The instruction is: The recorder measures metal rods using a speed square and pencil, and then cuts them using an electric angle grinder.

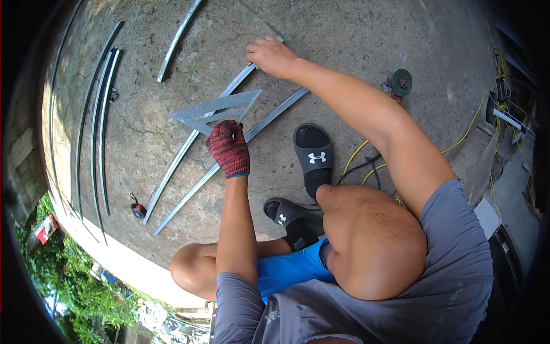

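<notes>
My left hand (228, 150), in a red and black knit glove, is closed on the lower side of a grey metal triangle square (219, 105). The square lies across a long thin metal bar (173, 167) on the concrete. Farther up, my bare right hand (271, 57) has its fingers bent over that bar near its far end; the fingertips are partly hidden. A second metal bar (277, 114) runs roughly alongside, closer to my feet, passing behind my gloved hand.
Several long metal bars (94, 132) lie at the left, and a shorter piece (177, 43) at the top. A tape measure (137, 210) rests by the bars' near ends. An angle grinder (398, 84) sits at the right, with a yellow cord (461, 139) nearby. My sandals (314, 146) are close to the second bar.
</notes>
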The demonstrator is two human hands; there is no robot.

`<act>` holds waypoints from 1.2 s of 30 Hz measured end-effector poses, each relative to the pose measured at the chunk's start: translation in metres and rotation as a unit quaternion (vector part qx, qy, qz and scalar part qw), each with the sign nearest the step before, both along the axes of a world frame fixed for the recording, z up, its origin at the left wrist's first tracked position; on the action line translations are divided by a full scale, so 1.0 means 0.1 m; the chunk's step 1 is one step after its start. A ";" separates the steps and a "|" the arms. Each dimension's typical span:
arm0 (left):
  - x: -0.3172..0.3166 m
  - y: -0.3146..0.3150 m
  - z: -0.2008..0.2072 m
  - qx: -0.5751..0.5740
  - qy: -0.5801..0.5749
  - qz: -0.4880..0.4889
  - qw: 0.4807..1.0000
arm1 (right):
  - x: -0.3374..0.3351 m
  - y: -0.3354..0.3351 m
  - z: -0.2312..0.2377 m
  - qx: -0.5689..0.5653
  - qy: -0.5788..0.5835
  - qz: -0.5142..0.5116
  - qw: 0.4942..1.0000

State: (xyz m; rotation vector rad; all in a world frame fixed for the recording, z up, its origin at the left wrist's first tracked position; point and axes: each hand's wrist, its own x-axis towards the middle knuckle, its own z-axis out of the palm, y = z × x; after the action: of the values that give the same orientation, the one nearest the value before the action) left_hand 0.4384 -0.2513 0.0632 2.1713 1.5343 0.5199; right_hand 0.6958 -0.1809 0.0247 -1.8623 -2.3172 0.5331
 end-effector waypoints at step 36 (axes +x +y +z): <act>0.23 0.56 -0.56 -0.041 0.203 -0.121 0.971 | 0.39 -0.36 0.34 -0.141 0.322 -0.337 0.873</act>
State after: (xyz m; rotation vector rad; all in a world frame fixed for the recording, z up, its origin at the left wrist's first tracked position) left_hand 0.4611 -0.1957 0.0071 2.4579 1.4166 -0.0736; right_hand 0.7347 -0.2166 0.0583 -2.0118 -1.1229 1.1846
